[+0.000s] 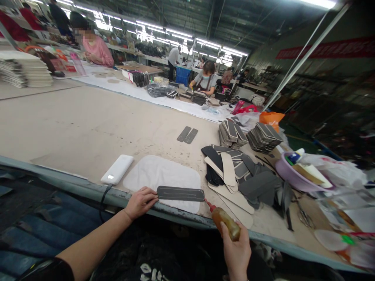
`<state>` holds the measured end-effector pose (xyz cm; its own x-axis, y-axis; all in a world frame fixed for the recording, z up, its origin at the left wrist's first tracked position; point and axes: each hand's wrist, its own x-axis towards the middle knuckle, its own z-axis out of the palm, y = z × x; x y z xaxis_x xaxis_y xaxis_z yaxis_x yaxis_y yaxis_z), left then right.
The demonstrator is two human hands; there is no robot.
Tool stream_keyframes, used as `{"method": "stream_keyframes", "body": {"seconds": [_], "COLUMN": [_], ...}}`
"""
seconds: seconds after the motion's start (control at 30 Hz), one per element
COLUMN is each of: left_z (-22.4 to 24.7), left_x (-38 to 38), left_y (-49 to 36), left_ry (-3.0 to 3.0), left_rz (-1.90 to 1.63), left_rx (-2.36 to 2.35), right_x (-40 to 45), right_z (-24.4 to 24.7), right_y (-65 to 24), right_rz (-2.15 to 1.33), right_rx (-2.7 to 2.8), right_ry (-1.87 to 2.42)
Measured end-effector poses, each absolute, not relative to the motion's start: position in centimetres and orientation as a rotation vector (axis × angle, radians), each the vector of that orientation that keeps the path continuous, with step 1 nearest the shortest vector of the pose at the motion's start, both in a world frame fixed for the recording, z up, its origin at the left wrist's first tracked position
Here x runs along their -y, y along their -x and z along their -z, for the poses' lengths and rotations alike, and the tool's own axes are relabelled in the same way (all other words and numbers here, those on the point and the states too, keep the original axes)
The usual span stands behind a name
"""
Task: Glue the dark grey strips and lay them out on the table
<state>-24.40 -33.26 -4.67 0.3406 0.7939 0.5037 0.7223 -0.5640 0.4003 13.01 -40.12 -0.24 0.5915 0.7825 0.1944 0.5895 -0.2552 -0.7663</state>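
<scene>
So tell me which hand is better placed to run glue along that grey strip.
Right. The right hand holds the glue bottle, nozzle already at the grey strip's right end. The left hand is pinning the strip's left end on the white pad.

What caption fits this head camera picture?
Left hand pins a flat grey strip; right hand aims an amber squeeze bottle.

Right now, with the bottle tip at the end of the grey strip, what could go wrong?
The squeeze bottle in the right hand points its red nozzle at the strip's end, so liquid may land on the white mat instead. The left hand pins only one end of the grey strip, so it may shift. The power bank lies close to any spill.
</scene>
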Motion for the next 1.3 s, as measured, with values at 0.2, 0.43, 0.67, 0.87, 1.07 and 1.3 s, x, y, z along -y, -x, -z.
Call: {"method": "stream_keyframes", "body": {"seconds": [0.2, 0.43, 0.67, 0.87, 1.07, 1.3], "left_z": [4.5, 4.7, 4.7, 4.6, 4.8, 4.3], "left_x": [33.4, 33.4, 33.5, 33.6, 33.6, 33.6], "left_y": [24.5, 24.5, 24.4, 24.4, 24.5, 24.4], "left_ry": [-2.466, -2.443, -2.438, -2.421, -2.393, -2.356], "left_rz": [-1.025, -1.011, -0.987, -0.991, -0.974, -0.964], "left_rx": [-1.419, -1.414, -1.414, -1.426, -1.449, -1.412], "right_x": [40.9, 38.0, 35.5, 36.9, 38.4, 38.9], "right_z": [-0.6, 0.2, 1.1, 1.1, 0.9, -0.7], "right_y": [-10.6, -5.5, -1.3, -1.3, -3.3, -6.7], "right_rz": [-0.383, -0.525, -0.559, -0.619, -0.663, -0.854], "right_rx": [1.115, 1.314, 1.578, 1.619, 1.448, 1.025], "right_ry": [1.91, 1.687, 1.499, 1.502, 1.62, 1.736]}}
